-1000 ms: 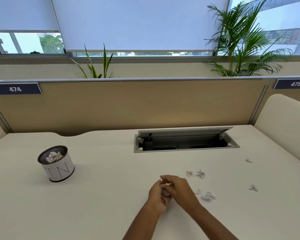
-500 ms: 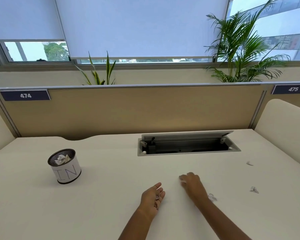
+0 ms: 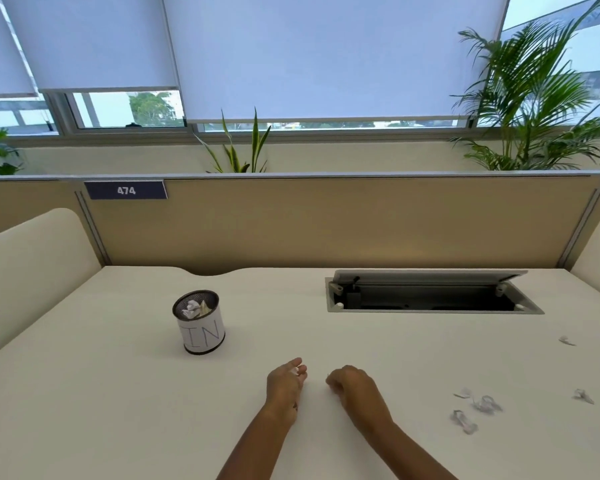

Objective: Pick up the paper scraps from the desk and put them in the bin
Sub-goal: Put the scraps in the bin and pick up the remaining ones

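Note:
A small mesh bin [image 3: 200, 322] with a white label stands on the white desk [image 3: 118, 410], left of centre, and crumpled paper lies inside it. My left hand [image 3: 286, 384] rests on the desk to the right of and nearer than the bin, fingers closed on white paper scraps [image 3: 295, 371]. My right hand [image 3: 354, 388] is curled beside it, and a thin white sliver shows at its fingertips. Several loose scraps lie to the right, a cluster [image 3: 484, 405] with one nearer [image 3: 463, 420], plus two farther off [image 3: 583, 395] [image 3: 566, 340].
An open cable tray [image 3: 430, 296] is sunk into the desk at the back right. A tan partition [image 3: 326, 220] labelled 474 closes off the back, and cream side panels [image 3: 32, 265] flank the desk. Plants stand behind the partition.
My hands have come apart and shifted left, nearer the bin. The view has turned left, so the loose scraps now sit far to the right.

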{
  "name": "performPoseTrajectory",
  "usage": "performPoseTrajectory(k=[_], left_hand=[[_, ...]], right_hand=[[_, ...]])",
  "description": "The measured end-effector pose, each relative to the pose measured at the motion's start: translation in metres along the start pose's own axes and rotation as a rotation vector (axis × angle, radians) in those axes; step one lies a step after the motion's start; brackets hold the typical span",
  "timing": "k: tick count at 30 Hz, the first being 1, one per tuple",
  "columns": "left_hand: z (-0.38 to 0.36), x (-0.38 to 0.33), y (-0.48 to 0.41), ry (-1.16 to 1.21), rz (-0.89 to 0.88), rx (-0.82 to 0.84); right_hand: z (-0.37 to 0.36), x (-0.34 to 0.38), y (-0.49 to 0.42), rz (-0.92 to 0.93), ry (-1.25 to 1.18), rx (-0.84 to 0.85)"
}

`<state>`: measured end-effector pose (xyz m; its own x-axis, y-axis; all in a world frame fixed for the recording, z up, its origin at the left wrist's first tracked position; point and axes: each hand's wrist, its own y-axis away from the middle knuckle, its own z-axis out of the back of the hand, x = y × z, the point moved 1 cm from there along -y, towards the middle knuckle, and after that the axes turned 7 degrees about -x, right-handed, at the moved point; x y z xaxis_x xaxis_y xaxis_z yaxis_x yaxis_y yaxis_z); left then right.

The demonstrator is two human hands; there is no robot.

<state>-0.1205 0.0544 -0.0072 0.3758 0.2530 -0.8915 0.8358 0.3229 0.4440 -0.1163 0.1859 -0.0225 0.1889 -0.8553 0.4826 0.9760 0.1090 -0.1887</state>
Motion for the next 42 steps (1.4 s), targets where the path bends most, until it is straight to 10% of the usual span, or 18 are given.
performPoseTrajectory(k=[16,42], left_hand=[[0.126,-0.121,-0.082,-0.532,-0.714,-0.329],[0.139,-0.104,-0.124,-0.6,-0.786,-0.129]], right_hand=[[-0.029,0.182,-0.099,0.107,-0.385,-0.238],[-0.088,0.215,-0.133,0.306,-0.016,-0.102]])
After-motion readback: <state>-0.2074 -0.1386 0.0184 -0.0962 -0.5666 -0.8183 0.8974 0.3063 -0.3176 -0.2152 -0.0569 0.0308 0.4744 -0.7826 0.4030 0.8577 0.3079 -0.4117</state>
